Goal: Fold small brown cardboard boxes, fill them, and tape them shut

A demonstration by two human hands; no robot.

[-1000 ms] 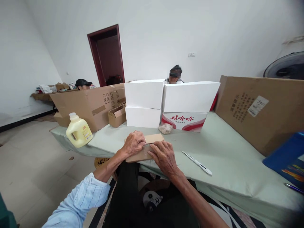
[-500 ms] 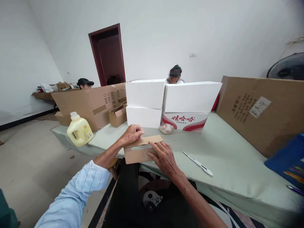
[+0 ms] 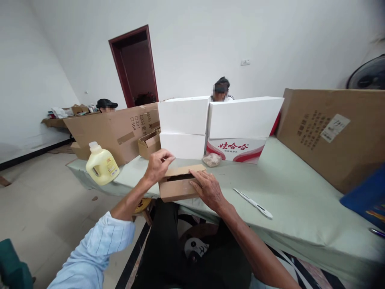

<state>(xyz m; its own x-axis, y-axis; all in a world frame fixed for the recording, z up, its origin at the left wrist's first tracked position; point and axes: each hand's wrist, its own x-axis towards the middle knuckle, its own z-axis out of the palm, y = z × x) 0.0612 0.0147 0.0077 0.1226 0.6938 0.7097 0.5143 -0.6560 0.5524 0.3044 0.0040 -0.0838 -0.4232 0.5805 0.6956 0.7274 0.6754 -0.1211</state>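
A small brown cardboard box (image 3: 179,190) lies at the table's near edge, with a dark gap showing along its top between the flaps. My right hand (image 3: 208,189) grips its right end, fingers over the top flap and thumb against the near side. Just above the box's left end is my left hand (image 3: 157,165), thumb and forefinger pinched together. Whatever may be between those fingertips is too small to make out. A slim white craft knife (image 3: 253,203) lies on the table to the right of my right hand.
White boxes (image 3: 183,116) and a red-and-white printed carton (image 3: 237,150) are stacked across the green-covered table (image 3: 300,200). Large cartons (image 3: 319,136) flank them. A yellow jug (image 3: 102,164) stands at left, a bagged lump (image 3: 212,159) ahead. Two people sit behind.
My left hand has lifted off the box and moved up and left. The pale strip across the box's top seam is gone, leaving a dark gap. My right hand keeps its grip.
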